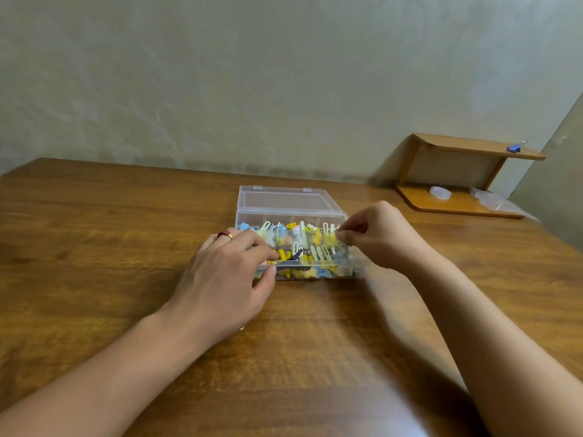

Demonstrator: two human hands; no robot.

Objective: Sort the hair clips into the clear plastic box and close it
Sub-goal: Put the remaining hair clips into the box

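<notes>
A clear plastic box [344,269] sits on the wooden table, its lid [285,201] open and tipped back. Several small hair clips [310,247] in yellow, blue, white and pink fill its compartments. My left hand [227,272], with a red and gold ring, rests at the box's front left corner, fingertips pinching a yellow clip [283,255] by the front row. My right hand [383,234] is at the box's right end, thumb and fingers pinched together on a small pale clip [342,232] over the back row.
A low wooden shelf stand [454,175] stands at the back right against the wall, with a blue binder clip [515,148] on top, a small clear round container [440,193] and a plastic bag [495,201] on its base. The wall runs close behind the box.
</notes>
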